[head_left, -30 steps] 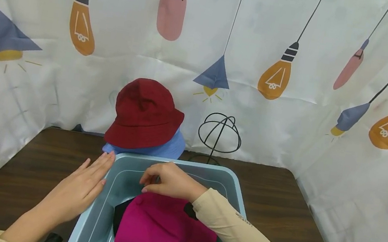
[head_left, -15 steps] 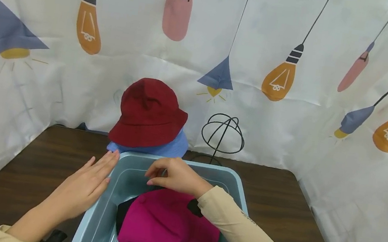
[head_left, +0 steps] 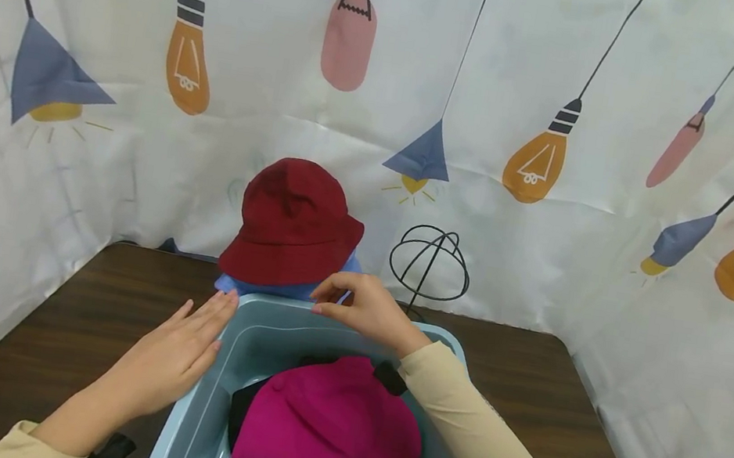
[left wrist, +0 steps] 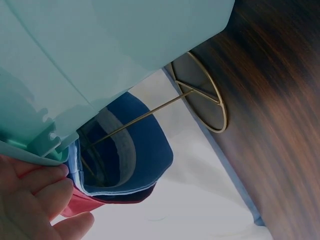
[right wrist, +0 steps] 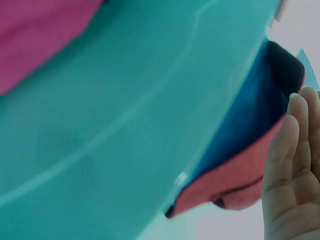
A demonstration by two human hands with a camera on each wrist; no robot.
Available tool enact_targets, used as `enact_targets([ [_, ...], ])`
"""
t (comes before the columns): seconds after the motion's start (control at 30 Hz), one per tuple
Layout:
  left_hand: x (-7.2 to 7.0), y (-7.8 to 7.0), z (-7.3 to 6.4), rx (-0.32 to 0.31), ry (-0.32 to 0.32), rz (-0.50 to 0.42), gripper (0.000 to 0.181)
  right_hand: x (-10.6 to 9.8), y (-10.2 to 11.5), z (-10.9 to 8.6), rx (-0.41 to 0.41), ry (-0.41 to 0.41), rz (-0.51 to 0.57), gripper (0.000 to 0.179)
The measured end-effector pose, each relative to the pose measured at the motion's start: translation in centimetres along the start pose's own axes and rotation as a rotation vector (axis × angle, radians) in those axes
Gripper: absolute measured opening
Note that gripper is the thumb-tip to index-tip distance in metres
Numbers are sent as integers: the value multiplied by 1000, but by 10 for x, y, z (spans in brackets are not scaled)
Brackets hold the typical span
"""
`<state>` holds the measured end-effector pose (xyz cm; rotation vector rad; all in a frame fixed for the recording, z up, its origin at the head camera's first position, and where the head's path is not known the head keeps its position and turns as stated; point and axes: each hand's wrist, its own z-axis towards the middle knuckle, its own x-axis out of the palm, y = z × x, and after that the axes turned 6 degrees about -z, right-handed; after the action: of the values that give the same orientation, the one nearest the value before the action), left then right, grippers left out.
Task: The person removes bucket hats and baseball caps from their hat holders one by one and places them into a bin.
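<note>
My left hand (head_left: pixel 172 362) lies along the left rim of a light blue plastic bin (head_left: pixel 197 413), its fingers fairly straight and touching the edge. Over the bin's far rim hovers my right hand (head_left: pixel 372 313), fingers loosely bent with nothing between them. Just beyond it is a red bucket hat (head_left: pixel 292 226), stacked on a blue hat (head_left: pixel 237 286). In the left wrist view the blue hat's inside (left wrist: pixel 150 145) shows, with a stand's pole running up into it. Inside the bin a magenta hat (head_left: pixel 337 430) lies on something black (head_left: pixel 240 412), mostly hidden.
A wire hat stand (head_left: pixel 430 270) with a domed top rises behind the bin, bearing no hat. Dark wooden table (head_left: pixel 528 388) surrounds the bin. White cloth (head_left: pixel 282 34) printed with lamps and bulbs hangs behind and at both sides.
My right hand has risen out of the bin and moved away from me toward the red hat. The left hand stays at the rim. The head view has shifted slightly left.
</note>
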<state>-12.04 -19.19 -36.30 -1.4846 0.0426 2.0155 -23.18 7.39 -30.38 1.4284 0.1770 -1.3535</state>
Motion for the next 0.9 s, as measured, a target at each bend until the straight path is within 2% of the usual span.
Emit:
enact_targets([
  [0.13,0,0,0,-8,7,0,55,-9,-1,5,35,-49,26,15],
  [0.33,0,-1,0,-10,8,-7,54,-28,0,19,29,-162,18,15],
  [0.53,1,-1,-1,-6,0,-9,55,-44,-2,33,76,-205,17,19],
  [0.67,2,-1,-2,7,-21,-5,54,-48,-4,40,125,-232,24,20],
  [0.9,1,-1,-2,8,-19,8,54,-48,-7,49,191,-287,8,25],
])
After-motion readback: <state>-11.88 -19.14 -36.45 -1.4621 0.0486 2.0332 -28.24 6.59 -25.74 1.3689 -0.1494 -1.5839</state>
